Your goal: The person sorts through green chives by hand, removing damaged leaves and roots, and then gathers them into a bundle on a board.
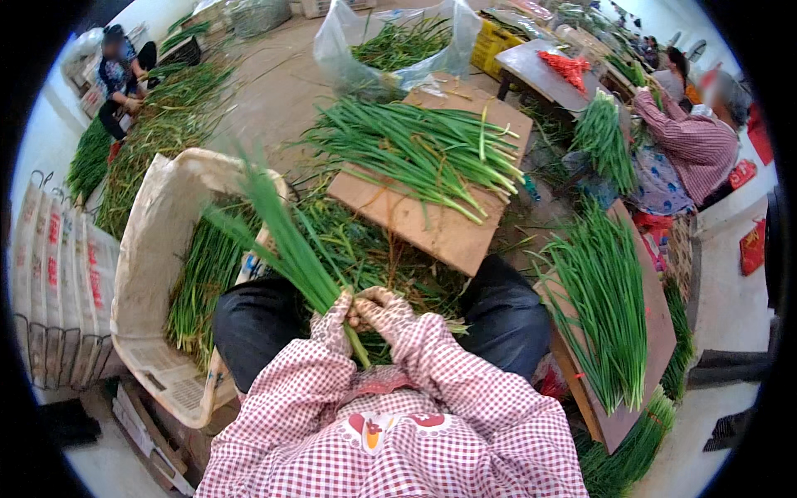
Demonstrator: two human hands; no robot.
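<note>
While your left hand (334, 319) has its grip closed around the lower stalks of a chive bunch (303, 278), your right hand (383, 311) meets it there, fingers bent; whether that grip holds a stalk, I cannot tell. The bunch slants above your lap, leaves toward the white plastic crate (145, 274) on your left. More chives (423, 149) lie on the brown board (440, 241) ahead.

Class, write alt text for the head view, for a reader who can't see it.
A seated person's left hand grips a bunch of green stalks, the right hand meeting it. A pale crate of greens is at left; more stalks lie on boards ahead and at right.
</note>
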